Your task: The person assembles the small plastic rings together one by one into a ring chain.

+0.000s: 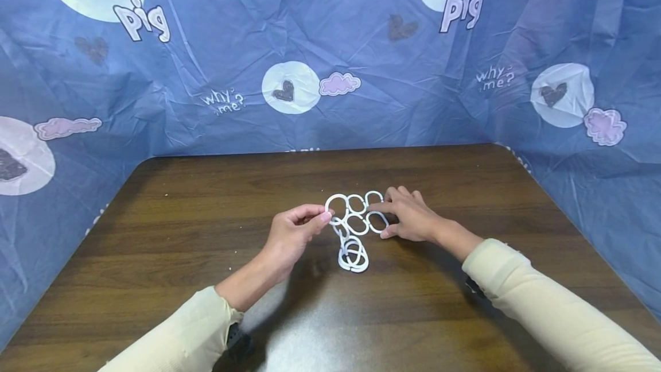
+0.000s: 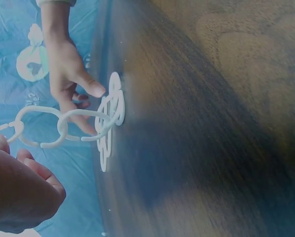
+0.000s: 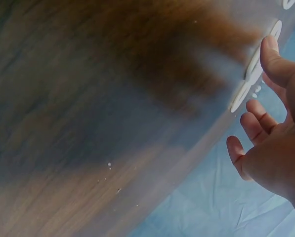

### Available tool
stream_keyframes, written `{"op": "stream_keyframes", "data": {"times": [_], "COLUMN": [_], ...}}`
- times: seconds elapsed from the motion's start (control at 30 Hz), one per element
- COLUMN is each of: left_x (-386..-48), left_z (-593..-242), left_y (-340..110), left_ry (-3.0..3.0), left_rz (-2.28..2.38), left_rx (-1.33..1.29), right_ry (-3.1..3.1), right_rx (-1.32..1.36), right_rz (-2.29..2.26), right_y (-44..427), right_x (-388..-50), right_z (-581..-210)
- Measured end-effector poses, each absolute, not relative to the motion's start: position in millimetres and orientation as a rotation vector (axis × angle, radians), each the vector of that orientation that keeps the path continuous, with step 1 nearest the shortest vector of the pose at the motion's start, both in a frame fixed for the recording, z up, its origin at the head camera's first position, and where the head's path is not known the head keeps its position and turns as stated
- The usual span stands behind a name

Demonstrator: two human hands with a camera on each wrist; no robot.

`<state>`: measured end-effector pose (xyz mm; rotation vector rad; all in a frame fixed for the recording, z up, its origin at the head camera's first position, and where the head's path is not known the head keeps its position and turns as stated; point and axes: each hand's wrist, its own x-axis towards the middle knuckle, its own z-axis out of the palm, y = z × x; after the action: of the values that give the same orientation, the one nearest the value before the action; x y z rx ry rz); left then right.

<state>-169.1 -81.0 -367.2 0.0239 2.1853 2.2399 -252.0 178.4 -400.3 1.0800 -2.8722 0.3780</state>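
Note:
Beyond the table's middle is a chain of white plastic C-shaped links [image 1: 355, 233]. My left hand [image 1: 290, 239] pinches one white link [image 1: 337, 195] at its left side between thumb and fingers. In the left wrist view, linked rings [image 2: 40, 108] run raised from that hand down to a cluster on the tabletop. My right hand [image 1: 413, 217] is on the right of the links, its index finger reaching over them and its thumb by the rightmost lower link [image 1: 386, 222]. In the right wrist view, the thumb touches a link [image 3: 252, 64]; the other fingers are spread.
A dark brown wooden table [image 1: 170, 257] lies under both hands. Behind it and at the sides hangs a blue printed cloth [image 1: 361, 119]. Overlapping links [image 1: 353, 269] lie nearer the person. Tiny white specks dot the tabletop.

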Motion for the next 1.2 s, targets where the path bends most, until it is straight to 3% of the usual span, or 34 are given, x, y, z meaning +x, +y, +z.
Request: {"op": "stream_keyframes", "data": {"times": [1.2], "left_x": [-169.1], "left_z": [-367.7], "left_y": [-81.3], "left_ry": [2.178], "left_rz": [2.232], "left_rx": [0.005], "right_ry": [-2.801], "right_rx": [1.099], "right_rz": [0.473], "right_y": [175.2], "right_x": [-256.8], "right_z": [-410.3]}}
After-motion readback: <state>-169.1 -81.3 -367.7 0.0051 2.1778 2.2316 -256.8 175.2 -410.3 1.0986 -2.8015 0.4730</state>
